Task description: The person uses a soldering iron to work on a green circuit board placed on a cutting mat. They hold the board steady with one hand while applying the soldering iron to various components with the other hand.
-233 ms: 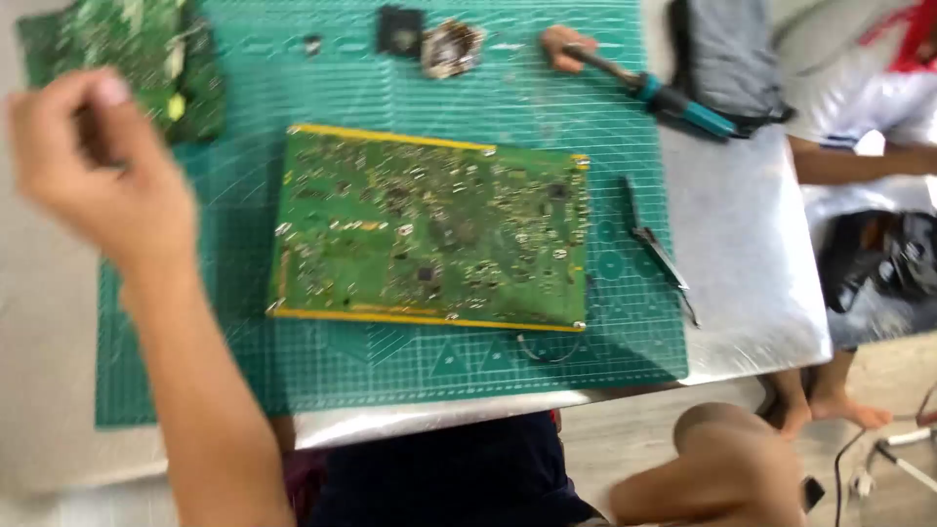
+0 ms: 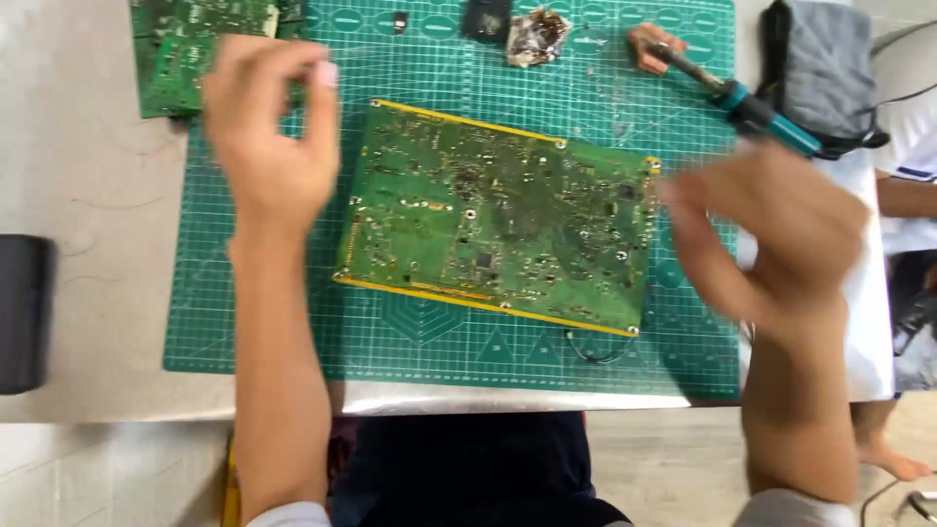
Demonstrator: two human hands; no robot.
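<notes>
Large green circuit board [image 2: 498, 220] lying flat on green cutting mat [image 2: 420, 337], untouched. Left hand [image 2: 268, 132] being held empty, fingers loosely curled, beside board. Right hand [image 2: 771, 234] blurred; grasp cannot be told. Soldering iron [image 2: 727, 93] lying unused.

right hand [image 2: 771, 234]: motion-blurred (grip unreadable) | second circuit board [image 2: 195, 49]: cut off at top edge

It was an electronics repair workbench: a green cutting mat [image 2: 293, 332], circuit boards [image 2: 498, 220] and a soldering iron [image 2: 752, 102] showed it.
</notes>
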